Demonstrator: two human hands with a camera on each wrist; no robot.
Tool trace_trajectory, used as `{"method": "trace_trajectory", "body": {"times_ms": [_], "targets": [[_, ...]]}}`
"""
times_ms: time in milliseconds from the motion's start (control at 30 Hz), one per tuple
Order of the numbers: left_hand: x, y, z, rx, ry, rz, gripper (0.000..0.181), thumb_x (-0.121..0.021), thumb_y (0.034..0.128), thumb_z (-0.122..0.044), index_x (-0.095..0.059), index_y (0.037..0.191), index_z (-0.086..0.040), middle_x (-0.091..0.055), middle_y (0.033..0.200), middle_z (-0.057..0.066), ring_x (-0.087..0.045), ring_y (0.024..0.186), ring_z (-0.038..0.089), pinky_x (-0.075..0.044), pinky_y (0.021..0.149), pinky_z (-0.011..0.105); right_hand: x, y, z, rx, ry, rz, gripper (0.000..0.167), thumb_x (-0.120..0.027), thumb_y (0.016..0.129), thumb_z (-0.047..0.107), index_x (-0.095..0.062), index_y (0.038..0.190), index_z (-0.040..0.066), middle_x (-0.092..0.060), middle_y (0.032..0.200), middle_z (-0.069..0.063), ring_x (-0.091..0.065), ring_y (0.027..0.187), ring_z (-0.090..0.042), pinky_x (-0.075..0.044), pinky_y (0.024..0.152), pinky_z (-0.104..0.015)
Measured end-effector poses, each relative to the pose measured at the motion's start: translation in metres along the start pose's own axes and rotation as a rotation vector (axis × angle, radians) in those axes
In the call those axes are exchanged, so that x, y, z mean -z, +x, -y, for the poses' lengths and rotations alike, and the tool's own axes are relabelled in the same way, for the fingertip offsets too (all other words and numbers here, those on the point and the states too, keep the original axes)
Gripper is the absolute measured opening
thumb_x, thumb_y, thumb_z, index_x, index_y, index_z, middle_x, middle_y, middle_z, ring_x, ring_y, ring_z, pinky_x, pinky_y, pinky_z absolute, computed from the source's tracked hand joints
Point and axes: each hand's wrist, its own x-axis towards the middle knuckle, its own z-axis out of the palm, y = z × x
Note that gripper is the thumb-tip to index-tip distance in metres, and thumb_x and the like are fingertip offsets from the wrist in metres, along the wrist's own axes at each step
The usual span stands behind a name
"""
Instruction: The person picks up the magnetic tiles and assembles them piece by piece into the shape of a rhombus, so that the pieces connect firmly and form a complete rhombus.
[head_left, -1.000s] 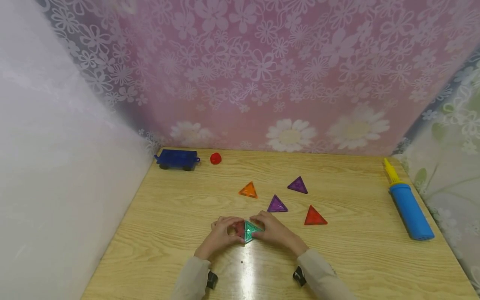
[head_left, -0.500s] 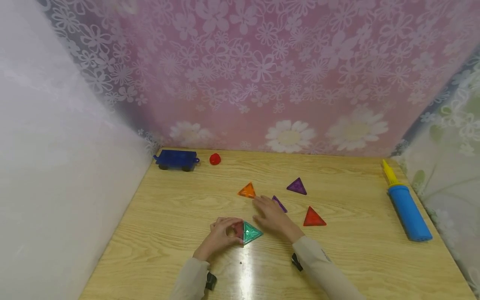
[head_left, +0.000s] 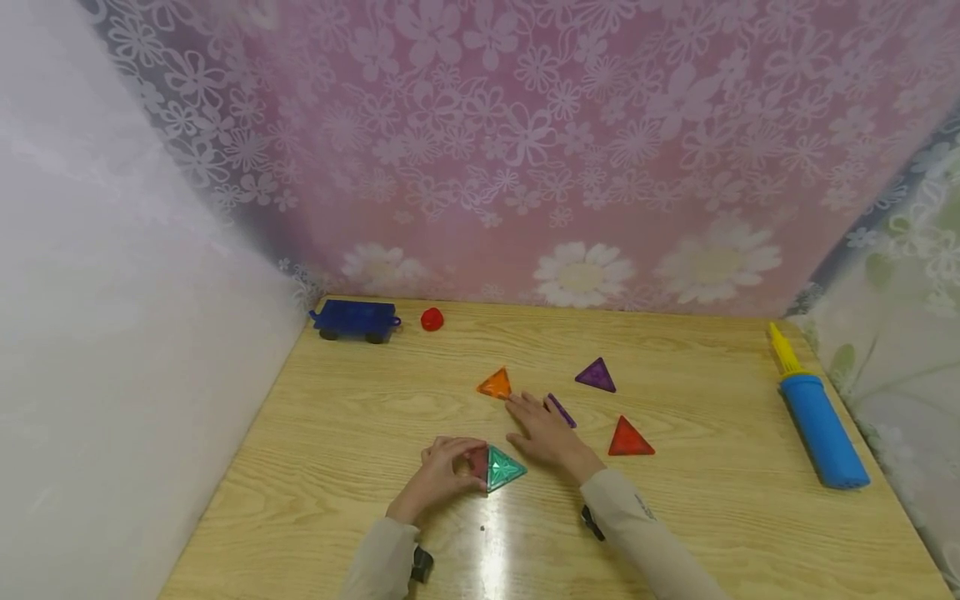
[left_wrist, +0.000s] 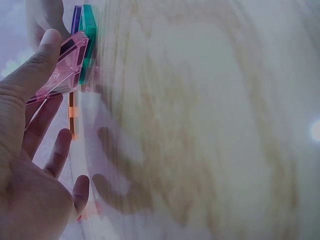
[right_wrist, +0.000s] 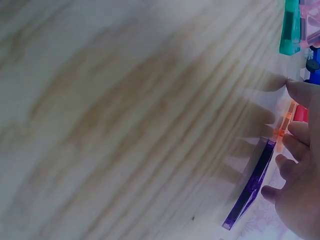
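1. Tiles, thin see-through triangles, lie loosely spread on the wooden table [head_left: 360, 417], and we see two of them meeting at the near middle, in front of the person.
2. Our left hand [head_left: 444, 467] pinches the pink tile [head_left: 477, 463] between thumb and fingers. We judge this grip is chosen because it takes the tile by its borders and leaves the right side free to meet its neighbour.
3. Just right of it, the green tile [head_left: 506, 469] has its left side against the pink one, its point aimed right. Matching straight sides probably explain that placing. From the left wrist the pink tile seems tilted up; we cannot tell how steeply.
4. Our right hand [head_left: 551, 435] is well apart from the left and grasps nothing, its fingers stretched toward the orange tile [head_left: 495, 383] on the far side. A fingertip reaches its near right corner; we cannot tell whether they touch.
5. Beside that hand, the nearer purple tile [head_left: 562, 411] is partly covered by it; the farther purple tile [head_left: 597, 375] and the red tile [head_left: 630, 438] lie flat to the right, apart, which leaves their sides easy to reach.
6. Blue cart [head_left: 354, 319] and pump [head_left: 821, 429] sit at the far left and right, perhaps to keep the middle workable.
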Motion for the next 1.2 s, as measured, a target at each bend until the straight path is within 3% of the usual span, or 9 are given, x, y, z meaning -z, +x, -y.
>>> {"method": "trace_trajectory", "body": {"times_ms": [1000,1200], "targets": [[-0.001,0.0,0.003,0.002,0.002,-0.003,0.06,-0.082,0.0707,-0.03,-0.062,0.126,-0.019,-0.059,0.13,-0.001,-0.043,0.113,0.02,-0.023,0.087,0.042,-0.003,-0.039,0.01,0.082,0.054,-0.047,0.052,-0.056,0.095,0.032,-0.049,0.137,0.002,-0.046,0.143,-0.015,-0.03,0.138,-0.035,-0.016,0.112,-0.057],[-0.002,0.0,0.005,-0.009,0.009,-0.007,0.061,-0.083,0.0699,-0.03,-0.062,0.126,-0.02,-0.06,0.129,-0.002,-0.043,0.112,0.019,-0.023,0.086,0.04,0.004,-0.033,0.005,0.079,0.157,-0.096,0.051,-0.062,0.092,0.022,-0.048,0.136,0.0,-0.049,0.139,-0.018,-0.035,0.135,-0.038,-0.027,0.109,-0.055]]}}
